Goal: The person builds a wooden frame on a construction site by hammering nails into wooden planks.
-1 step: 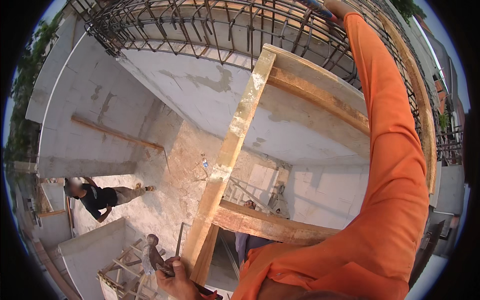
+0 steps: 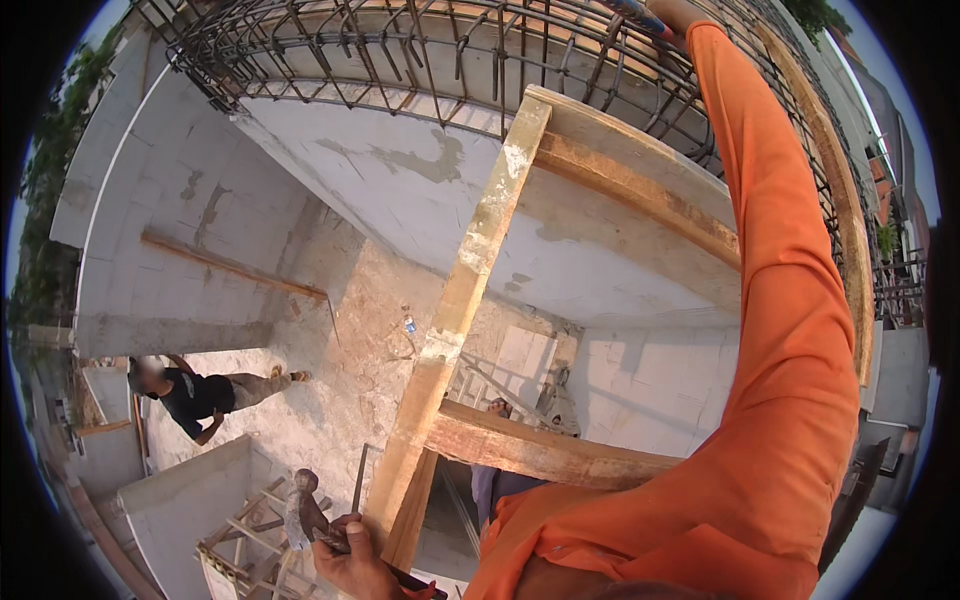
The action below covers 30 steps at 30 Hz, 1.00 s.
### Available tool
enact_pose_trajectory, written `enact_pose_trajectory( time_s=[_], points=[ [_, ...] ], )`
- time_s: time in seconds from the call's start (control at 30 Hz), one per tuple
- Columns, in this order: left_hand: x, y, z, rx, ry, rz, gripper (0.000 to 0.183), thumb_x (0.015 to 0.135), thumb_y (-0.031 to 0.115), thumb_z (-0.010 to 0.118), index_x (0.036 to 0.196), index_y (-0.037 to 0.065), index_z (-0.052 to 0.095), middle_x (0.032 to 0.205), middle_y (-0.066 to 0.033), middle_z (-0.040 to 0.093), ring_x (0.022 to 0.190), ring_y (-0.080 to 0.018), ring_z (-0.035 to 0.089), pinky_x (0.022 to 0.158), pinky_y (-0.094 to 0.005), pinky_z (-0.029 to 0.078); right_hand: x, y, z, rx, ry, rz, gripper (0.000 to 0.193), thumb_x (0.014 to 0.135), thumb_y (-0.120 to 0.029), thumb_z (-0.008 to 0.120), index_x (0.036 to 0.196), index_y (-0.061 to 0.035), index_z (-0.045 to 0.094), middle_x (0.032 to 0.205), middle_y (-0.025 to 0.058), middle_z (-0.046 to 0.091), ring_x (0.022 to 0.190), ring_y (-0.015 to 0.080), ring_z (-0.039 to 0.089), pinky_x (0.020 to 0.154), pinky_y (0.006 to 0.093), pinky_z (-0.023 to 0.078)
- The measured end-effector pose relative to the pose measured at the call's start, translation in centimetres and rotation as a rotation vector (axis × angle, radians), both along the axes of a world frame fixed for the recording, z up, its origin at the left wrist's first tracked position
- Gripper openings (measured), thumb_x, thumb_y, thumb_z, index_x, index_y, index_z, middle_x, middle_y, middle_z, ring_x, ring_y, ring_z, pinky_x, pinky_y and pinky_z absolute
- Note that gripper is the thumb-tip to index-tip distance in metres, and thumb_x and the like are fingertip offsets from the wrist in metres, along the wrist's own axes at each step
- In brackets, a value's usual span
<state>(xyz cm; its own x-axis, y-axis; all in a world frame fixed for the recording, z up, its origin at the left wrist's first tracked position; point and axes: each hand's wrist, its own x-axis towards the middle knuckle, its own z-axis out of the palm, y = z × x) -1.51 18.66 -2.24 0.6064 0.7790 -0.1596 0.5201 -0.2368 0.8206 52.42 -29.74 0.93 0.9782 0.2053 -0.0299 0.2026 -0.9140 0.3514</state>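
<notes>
My left hand (image 2: 358,572), at the bottom left, is closed around a hammer (image 2: 312,512) with a worn brown head and a dark handle. It is beside the lower end of a long wooden beam (image 2: 468,285). My right arm, in an orange sleeve, stretches to the top edge. There my right hand (image 2: 678,14) is closed at the red end of a blue bar-like thing (image 2: 640,14). The top edge cuts off part of both, so its kind is unclear. Under it runs a cage of steel reinforcing bars (image 2: 430,50).
A wooden crosspiece (image 2: 545,447) joins the beam near me, another crosspiece (image 2: 640,205) farther off. Grey walls (image 2: 390,170) enclose a floor far below, where a person (image 2: 205,395) in dark clothes stands. Another person is partly hidden below the crosspiece. Wooden scaffolding (image 2: 255,545) stands lower left.
</notes>
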Motion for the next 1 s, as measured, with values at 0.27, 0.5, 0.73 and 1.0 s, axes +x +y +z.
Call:
enact_pose_trajectory(
  time_s=[0.27, 0.5, 0.73, 1.0],
  points=[
    [1.0, -0.2, 1.2, -0.086, -0.011, 0.030, 0.013, 0.077, 0.011, 0.064, 0.081, 0.000, 0.060, 0.073, -0.0019, 0.055, 0.066, -0.0100, 0.049, 0.062, -0.0258, 0.040, 1.0, -0.4, -0.9, -0.118, -0.038, 0.051, 0.015, 0.074, -0.008, 0.056, 0.086, -0.0014, 0.062, 0.090, 0.0182, 0.065, 0.083, 0.0267, 0.064, 0.070, 0.0322, 0.046],
    [-0.9, 1.9, -0.3, -0.099, -0.070, 0.043, 0.009, 0.079, 0.007, 0.065, 0.079, 0.000, 0.059, 0.069, 0.0003, 0.055, 0.061, -0.0071, 0.047, 0.058, -0.0217, 0.038, 2.1, 0.1, -1.6, 0.497, -0.454, -0.081, 0.024, 0.082, -0.014, 0.048, 0.092, 0.0030, 0.062, 0.090, 0.0249, 0.063, 0.085, 0.0400, 0.060, 0.077, 0.0441, 0.046],
    [-2.0, 2.0, -2.1, -0.092, -0.240, 0.074, 0.012, 0.080, 0.010, 0.067, 0.079, 0.001, 0.058, 0.067, 0.0017, 0.054, 0.061, -0.0065, 0.045, 0.056, -0.0223, 0.038, -6.9, 4.2, 10.0, 0.784, -0.962, 0.111, 0.025, 0.081, -0.010, 0.046, 0.092, 0.0043, 0.063, 0.085, 0.0178, 0.067, 0.078, 0.0282, 0.063, 0.073, 0.0379, 0.048],
    [-2.4, 2.9, -2.7, 0.172, -0.034, 0.005, 0.022, 0.076, 0.020, 0.066, 0.078, 0.000, 0.057, 0.064, -0.0083, 0.056, 0.060, -0.0172, 0.051, 0.059, -0.0319, 0.042, -30.1, 19.8, 7.0, 1.452, -0.227, 0.851, 0.011, 0.097, -0.010, 0.047, 0.103, -0.0047, 0.054, 0.074, -0.0002, 0.055, 0.062, 0.0046, 0.051, 0.055, 0.0170, 0.041]
  ],
)
